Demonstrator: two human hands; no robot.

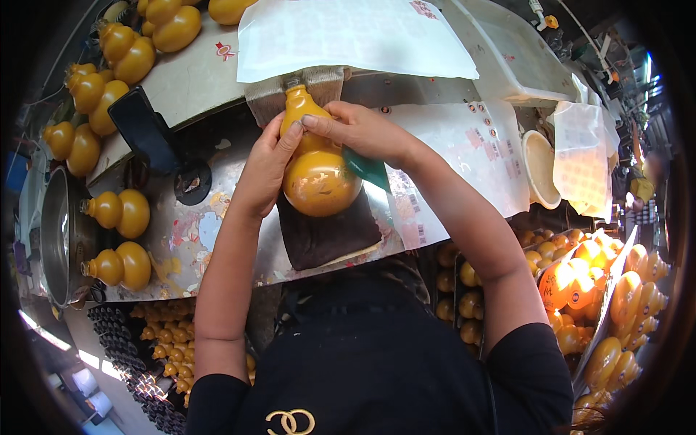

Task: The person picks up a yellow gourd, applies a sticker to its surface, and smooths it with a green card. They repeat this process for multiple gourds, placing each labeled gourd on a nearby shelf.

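Observation:
A glossy yellow gourd-shaped bottle (323,183) lies with its narrow neck pointing away from me and its round base toward me. My left hand (267,168) wraps its left side, thumb against the waist. Across the upper bulb from the right reaches my right hand (361,132), closed on it with the thumb on top. Worn-looking marks show on the lower bulb. Under the bottle is a folded dark cloth (322,239), and a grey cloth (330,78) lies behind the neck. A flat green piece (368,171) shows beneath my right hand; whether I hold it cannot be told.
Several yellow gourd bottles (130,214) stand at the left, beside a metal basin (65,239) and a phone on a stand (147,130). White sticker sheets (348,36) lie behind and right. A beige bowl (541,170) sits at the right, above crates of gourd bottles (573,275).

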